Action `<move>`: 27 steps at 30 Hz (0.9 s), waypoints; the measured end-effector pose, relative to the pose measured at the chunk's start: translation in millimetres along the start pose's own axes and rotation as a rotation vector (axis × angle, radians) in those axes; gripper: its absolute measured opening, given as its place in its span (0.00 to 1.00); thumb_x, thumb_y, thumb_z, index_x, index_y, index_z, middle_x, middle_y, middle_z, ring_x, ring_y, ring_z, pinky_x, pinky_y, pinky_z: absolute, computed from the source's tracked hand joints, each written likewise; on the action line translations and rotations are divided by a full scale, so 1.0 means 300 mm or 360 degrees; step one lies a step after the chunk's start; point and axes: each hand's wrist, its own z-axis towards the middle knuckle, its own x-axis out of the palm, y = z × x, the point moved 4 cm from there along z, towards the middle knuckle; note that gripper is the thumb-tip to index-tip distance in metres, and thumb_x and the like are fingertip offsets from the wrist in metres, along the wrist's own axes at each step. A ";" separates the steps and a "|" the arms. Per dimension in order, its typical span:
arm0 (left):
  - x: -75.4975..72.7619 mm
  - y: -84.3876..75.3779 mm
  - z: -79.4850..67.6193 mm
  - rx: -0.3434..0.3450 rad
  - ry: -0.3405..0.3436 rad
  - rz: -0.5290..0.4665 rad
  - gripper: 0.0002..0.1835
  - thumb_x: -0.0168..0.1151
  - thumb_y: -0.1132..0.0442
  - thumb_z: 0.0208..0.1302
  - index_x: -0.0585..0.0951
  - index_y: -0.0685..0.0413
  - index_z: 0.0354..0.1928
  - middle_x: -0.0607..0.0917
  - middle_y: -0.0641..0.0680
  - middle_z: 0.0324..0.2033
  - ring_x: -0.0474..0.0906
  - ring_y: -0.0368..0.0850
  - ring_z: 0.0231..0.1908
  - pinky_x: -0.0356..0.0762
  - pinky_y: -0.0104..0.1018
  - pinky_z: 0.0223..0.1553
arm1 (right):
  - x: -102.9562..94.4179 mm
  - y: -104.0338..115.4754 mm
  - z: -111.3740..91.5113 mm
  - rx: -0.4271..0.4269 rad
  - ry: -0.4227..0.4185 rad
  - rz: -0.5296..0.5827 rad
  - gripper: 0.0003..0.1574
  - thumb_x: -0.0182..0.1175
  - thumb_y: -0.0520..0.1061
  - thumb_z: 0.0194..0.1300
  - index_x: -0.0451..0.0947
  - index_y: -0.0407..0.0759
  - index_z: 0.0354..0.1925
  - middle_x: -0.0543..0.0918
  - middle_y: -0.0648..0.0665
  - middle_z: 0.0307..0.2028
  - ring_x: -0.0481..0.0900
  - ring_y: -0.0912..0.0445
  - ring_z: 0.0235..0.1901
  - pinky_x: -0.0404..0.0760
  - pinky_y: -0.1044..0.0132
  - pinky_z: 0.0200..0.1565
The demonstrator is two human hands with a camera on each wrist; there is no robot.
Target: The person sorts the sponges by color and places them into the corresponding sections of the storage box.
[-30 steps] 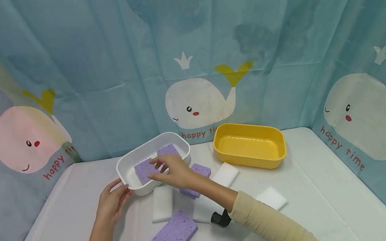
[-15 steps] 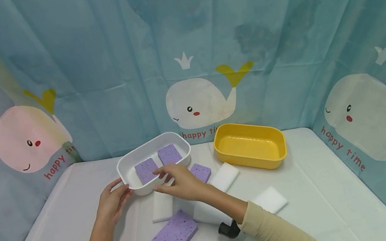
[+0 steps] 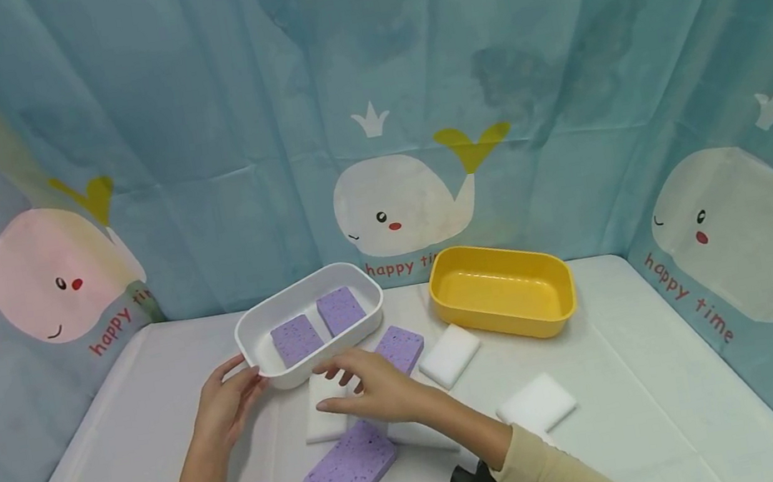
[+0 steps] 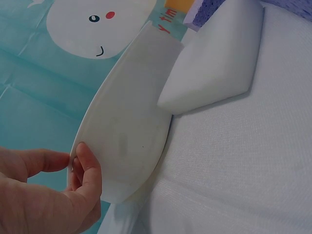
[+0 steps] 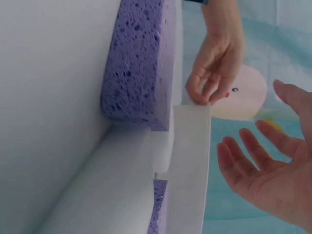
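A white tub (image 3: 277,366) stands at the back left of the table with two purple sponges inside, one on the left (image 3: 297,340) and one on the right (image 3: 341,311). My left hand (image 3: 225,403) pinches the tub's near left rim between thumb and fingers, plain in the left wrist view. My right hand (image 3: 379,387) hovers in front of the tub, fingers loosely bent and holding nothing. Beneath it are a white sponge (image 3: 326,419) and a purple sponge (image 3: 400,348), both partly covered. Closer to me lies a larger-looking purple sponge (image 3: 351,472).
A yellow tub (image 3: 501,290) stands at the back right. Several white sponges, such as one near it (image 3: 450,356) and one further right (image 3: 536,404), lie on the white tablecloth (image 3: 655,401). A blue whale-print curtain (image 3: 543,81) hangs behind and at both sides.
My right hand has drawn back out of the white tub, toward me and slightly right, leaving both purple sponges inside. The left hand stays on the rim.
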 end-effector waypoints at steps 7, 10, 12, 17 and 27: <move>0.000 -0.002 0.004 0.0005 0.0020 -0.0032 0.37 0.53 0.68 0.81 0.48 0.66 0.83 0.76 0.58 0.55 0.83 0.30 0.41 0.84 0.23 0.51 | 0.018 -0.012 -0.027 0.0018 0.0068 0.0033 0.32 0.72 0.49 0.70 0.78 0.43 0.68 0.82 0.40 0.62 0.83 0.46 0.57 0.85 0.65 0.52; -0.002 -0.001 0.008 -0.0003 0.0018 -0.0036 0.38 0.53 0.68 0.81 0.48 0.65 0.83 0.76 0.56 0.54 0.83 0.30 0.40 0.84 0.23 0.51 | 0.024 -0.020 -0.035 0.0034 0.0095 0.0041 0.33 0.73 0.49 0.69 0.77 0.43 0.68 0.82 0.40 0.63 0.82 0.46 0.58 0.85 0.65 0.53; -0.002 -0.001 0.008 -0.0008 0.0015 -0.0035 0.38 0.53 0.68 0.81 0.48 0.65 0.83 0.76 0.56 0.54 0.83 0.30 0.40 0.84 0.23 0.51 | 0.027 -0.027 -0.040 0.0050 0.0112 0.0049 0.34 0.73 0.49 0.68 0.77 0.43 0.68 0.82 0.40 0.63 0.82 0.46 0.58 0.84 0.66 0.54; -0.002 0.001 0.007 0.0002 0.0016 -0.0031 0.37 0.53 0.68 0.81 0.48 0.65 0.83 0.77 0.55 0.53 0.82 0.30 0.41 0.83 0.22 0.51 | 0.039 -0.041 -0.054 0.0096 0.0160 0.0068 0.36 0.76 0.49 0.66 0.77 0.44 0.69 0.82 0.40 0.62 0.81 0.48 0.58 0.80 0.69 0.54; -0.004 0.007 0.005 0.0041 -0.0020 -0.0034 0.36 0.54 0.68 0.80 0.51 0.67 0.82 0.76 0.60 0.53 0.84 0.32 0.40 0.84 0.22 0.48 | 0.060 -0.053 -0.081 0.0135 0.0327 0.0101 0.42 0.78 0.49 0.61 0.76 0.45 0.70 0.80 0.43 0.65 0.77 0.54 0.61 0.79 0.68 0.58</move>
